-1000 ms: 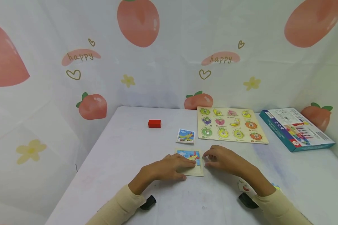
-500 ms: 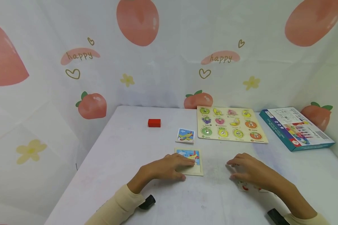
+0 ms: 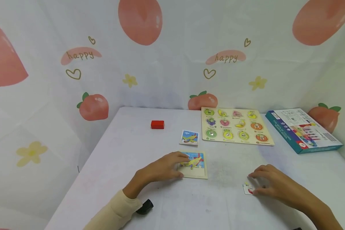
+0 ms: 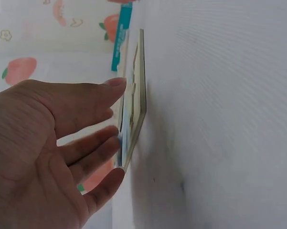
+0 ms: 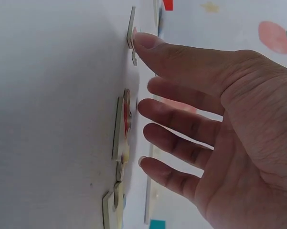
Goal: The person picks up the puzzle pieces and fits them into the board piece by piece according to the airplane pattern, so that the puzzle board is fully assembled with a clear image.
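Note:
My left hand (image 3: 164, 167) lies over the left side of a small wooden puzzle tray (image 3: 195, 173), fingers relaxed at its surface. Airplane puzzle pieces (image 3: 196, 161) fill the tray's upper part; bare wood shows along the bottom. My right hand (image 3: 276, 185) hovers at the right above loose puzzle pieces, fingers spread and loosely bent. One white piece with a red mark (image 3: 248, 189) shows at its thumb tip. In the right wrist view the thumb overlaps one upper piece (image 5: 131, 28), and further pieces (image 5: 118, 129) lie below the fingers.
Behind the tray lies an airplane picture card (image 3: 189, 137). A wooden fruit puzzle board (image 3: 232, 119) is at the back, with a teal-edged box (image 3: 304, 131) to its right. A red block (image 3: 157, 124) sits at the back left. A patterned curtain hangs behind the table.
My right hand has moved from beside the tray rightward and nearer to me, over the loose pieces. My left hand has slid slightly left, uncovering more of the airplane picture.

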A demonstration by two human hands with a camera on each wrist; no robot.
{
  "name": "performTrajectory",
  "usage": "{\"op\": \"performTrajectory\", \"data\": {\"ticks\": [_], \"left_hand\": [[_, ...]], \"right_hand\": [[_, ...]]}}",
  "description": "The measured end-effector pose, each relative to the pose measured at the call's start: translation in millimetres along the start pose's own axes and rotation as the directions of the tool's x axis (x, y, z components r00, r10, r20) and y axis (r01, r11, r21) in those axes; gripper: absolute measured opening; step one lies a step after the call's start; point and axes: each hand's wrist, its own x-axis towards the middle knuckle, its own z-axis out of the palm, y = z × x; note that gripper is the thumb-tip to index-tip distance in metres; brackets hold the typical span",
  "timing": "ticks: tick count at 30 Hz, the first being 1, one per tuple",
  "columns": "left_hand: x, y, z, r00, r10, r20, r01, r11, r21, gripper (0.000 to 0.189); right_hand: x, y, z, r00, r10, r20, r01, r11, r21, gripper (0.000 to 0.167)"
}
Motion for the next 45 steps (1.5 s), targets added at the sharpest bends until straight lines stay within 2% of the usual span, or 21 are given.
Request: {"op": "performTrajectory", "data": {"ticks": [7, 13, 21, 28, 35, 45], "left_hand": [[-9.9, -7.2, -1.7, 0.998, -0.055, -0.034, 0.055, 0.998, 0.009, 0.062], [-10.2, -10.4, -1.6, 0.997, -0.067, -0.031, 0.067, 0.998, -0.005, 0.062], [-10.7, -13.1, -0.7, 0.998, -0.053, -0.04, 0.053, 0.999, -0.013, 0.061], [-9.8, -13.1, -0.4, 0.999, -0.025, -0.045, 0.024, 1.0, -0.008, 0.055], [-7.8, -13.6, 0.3, 0.999, -0.032, -0.038, 0.032, 0.999, 0.008, 0.053], [-8.3, -14.8, 0.0, 0.999, -0.032, -0.03, 0.031, 0.999, -0.01, 0.054]], "right_hand": [[-7.8, 1, 5, 0.999, 0.036, 0.04, -0.036, 0.999, -0.001, 0.034], [-11.7, 1, 12, 0.999, -0.049, -0.02, 0.048, 0.998, -0.036, 0.027], [-13.5, -2, 19, 0.993, -0.078, -0.09, 0.073, 0.996, -0.054, 0.024], [-11.3, -5, 21, 0.98, -0.147, -0.132, 0.142, 0.989, -0.047, 0.017], [-9.9, -7, 19, 0.991, -0.103, -0.086, 0.1, 0.994, -0.033, 0.018], [-8.4, -10, 19, 0.99, -0.107, -0.092, 0.105, 0.994, -0.025, 0.023]]}}
